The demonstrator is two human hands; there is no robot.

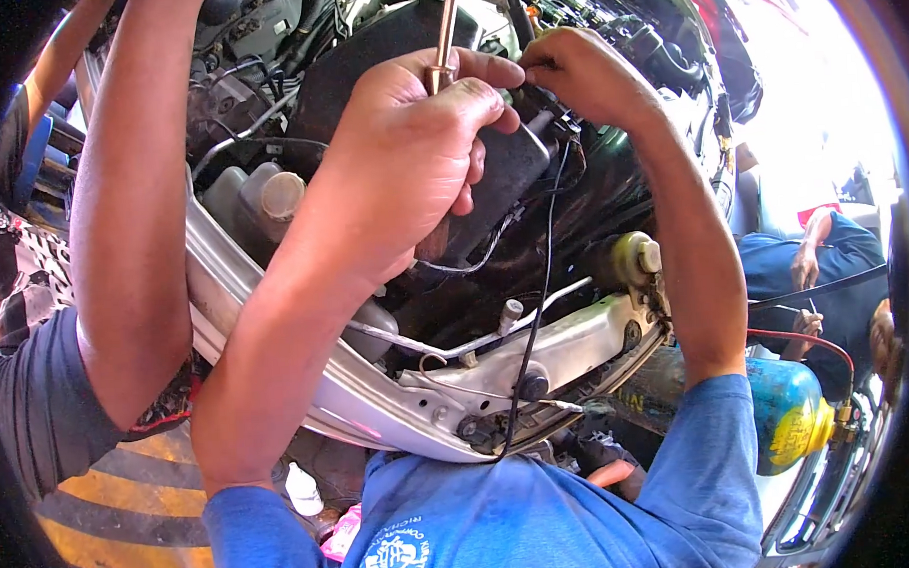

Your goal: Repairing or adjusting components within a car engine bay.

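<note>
Above the engine bay, in from its front edge, the left hand has its fingers wrapped round a metal-shafted tool; whether the right hand grips anything in its bent fingers, I cannot tell.

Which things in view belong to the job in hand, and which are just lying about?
Part of the job:
metal-shafted tool, gripped in the left hand
engine bay, with the right hand working over it

Apparently just lying about:
white bottle
blue-and-yellow cylinder
pink item, partly hidden
</note>
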